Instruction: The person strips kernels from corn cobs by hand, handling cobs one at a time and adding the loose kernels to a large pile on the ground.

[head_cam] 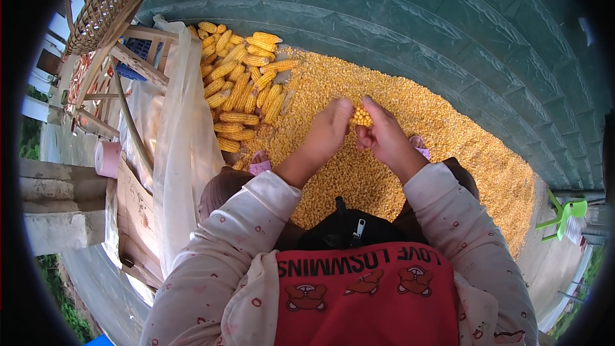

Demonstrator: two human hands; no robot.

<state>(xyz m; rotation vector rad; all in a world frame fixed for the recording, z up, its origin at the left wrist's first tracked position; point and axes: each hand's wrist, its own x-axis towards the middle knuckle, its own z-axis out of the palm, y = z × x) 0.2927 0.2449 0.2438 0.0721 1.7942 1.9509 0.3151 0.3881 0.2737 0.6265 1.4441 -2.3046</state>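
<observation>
A yellow corn cob (361,117) is held between my two hands, above a broad heap of loose corn kernels (350,178). My left hand (332,120) is closed around one end, its thumb uppermost. My right hand (382,129) grips the other end, thumb on top and fingers curled below. Much of the cob is hidden by the hands. Beyond my left hand, a pile of whole corn cobs (235,81) lies on the floor at the edge of the kernels.
A green tiled wall (384,14) borders the kernels. At the left are translucent plastic sheeting (178,129), a wooden frame (139,60), a woven basket (115,5), a pink bucket (107,158) and cardboard (137,216). A green plastic chair (564,214) stands at the right.
</observation>
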